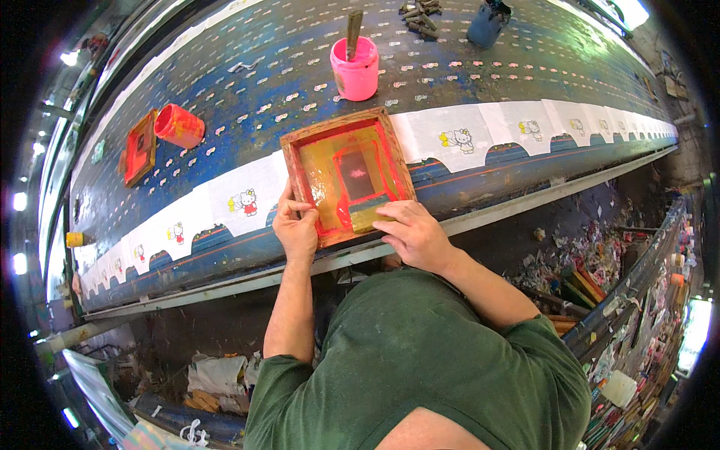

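Note:
A wooden-edged screen printing frame (289, 161) lies tilted over the row of white cloth pieces, with red ink smeared round a dark rectangular window in its yellowish mesh. My left hand (296, 231) grips its left side near the lower corner, thumb and fingers closed on the wood. Inside the frame, near its lower edge, a flat squeegee (365, 219) rests on the mesh. My right hand (416, 234) pinches the squeegee's right end between thumb and fingers. Left of the frame, a cloth piece (262, 180) bears a cartoon cat in red clothes with yellow balloons; those on the right show no red clothes.
Beyond the frame stands a pink ink tub (355, 79) with a stick in it. Farther left are a tipped red tub (180, 126) and a smaller frame (140, 150). A blue container (489, 24) stands at the back. A pale rail (525, 196) runs along the table's near edge.

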Demonstrator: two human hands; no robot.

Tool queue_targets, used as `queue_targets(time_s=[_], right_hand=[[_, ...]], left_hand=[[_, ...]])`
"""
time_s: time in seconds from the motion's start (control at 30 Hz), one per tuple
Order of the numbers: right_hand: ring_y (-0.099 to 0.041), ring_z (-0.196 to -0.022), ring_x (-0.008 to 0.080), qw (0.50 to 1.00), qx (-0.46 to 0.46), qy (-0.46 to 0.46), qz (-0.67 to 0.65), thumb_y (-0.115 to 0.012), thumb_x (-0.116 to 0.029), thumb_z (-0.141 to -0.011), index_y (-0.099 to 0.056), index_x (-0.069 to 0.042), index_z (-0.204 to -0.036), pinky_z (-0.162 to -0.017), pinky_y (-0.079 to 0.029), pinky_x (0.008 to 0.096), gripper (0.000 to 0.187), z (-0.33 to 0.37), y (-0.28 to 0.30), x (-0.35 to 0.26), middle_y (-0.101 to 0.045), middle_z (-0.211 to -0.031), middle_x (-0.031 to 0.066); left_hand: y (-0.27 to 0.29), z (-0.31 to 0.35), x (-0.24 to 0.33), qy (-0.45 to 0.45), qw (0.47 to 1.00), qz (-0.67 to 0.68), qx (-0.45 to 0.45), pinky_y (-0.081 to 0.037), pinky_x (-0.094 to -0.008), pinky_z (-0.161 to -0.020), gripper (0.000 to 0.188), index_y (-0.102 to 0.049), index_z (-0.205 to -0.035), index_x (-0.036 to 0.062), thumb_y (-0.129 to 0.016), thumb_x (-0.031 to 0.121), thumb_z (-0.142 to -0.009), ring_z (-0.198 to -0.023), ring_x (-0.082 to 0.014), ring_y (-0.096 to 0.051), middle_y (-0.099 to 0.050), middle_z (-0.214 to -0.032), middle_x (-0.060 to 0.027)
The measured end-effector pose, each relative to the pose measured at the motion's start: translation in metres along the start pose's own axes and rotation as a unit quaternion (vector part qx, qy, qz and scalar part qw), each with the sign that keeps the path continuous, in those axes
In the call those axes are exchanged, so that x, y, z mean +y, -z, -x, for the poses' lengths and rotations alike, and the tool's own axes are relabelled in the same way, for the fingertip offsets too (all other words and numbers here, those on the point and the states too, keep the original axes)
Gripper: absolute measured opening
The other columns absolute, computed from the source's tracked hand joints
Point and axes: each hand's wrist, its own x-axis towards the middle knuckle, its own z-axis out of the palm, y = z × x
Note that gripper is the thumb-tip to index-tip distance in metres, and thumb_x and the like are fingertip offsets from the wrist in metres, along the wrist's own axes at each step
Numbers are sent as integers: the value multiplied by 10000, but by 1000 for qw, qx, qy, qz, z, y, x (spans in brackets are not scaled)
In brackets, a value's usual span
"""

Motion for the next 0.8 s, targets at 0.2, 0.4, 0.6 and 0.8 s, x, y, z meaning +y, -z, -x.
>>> queue_targets(time_s=[0.2,0.4,0.6,0.8], right_hand=[[-707,-1208,343,998,-24,49,12,-738,-27,-889,-793,-41,-1225,-1049,-599,464,342,-7,-2,20,-747,-1254,121],[-707,-1161,330,998,-16,53,0,-710,-24,-890,-794,-35,-1218,-1025,-609,451,340,-19,0,26,-753,-1199,101],[-718,-1120,323,997,-12,65,34,-767,-4,-871,-791,-36,-1224,-980,-593,455,356,-33,2,19,-752,-1171,99],[-714,-1123,299,986,-75,78,130,-733,-121,-898,-809,-76,-1233,-1012,-550,466,346,-41,-5,15,-772,-1157,73]], left_hand=[[4,3,-4,35,999,1,5,-455,-453,-1289,276,-651,-877,32,-671,-235,-811,-1602,-346,-523,-488,-1752,-272],[6,2,-5,47,999,24,-1,-445,-439,-1285,289,-649,-877,49,-668,-234,-825,-1610,-338,-512,-490,-1752,-265],[5,4,-1,57,998,39,-1,-444,-448,-1285,312,-634,-871,62,-664,-242,-810,-1617,-334,-503,-479,-1760,-262],[6,3,-6,47,999,26,-2,-436,-439,-1286,314,-632,-865,64,-662,-242,-804,-1618,-334,-501,-482,-1756,-266]])
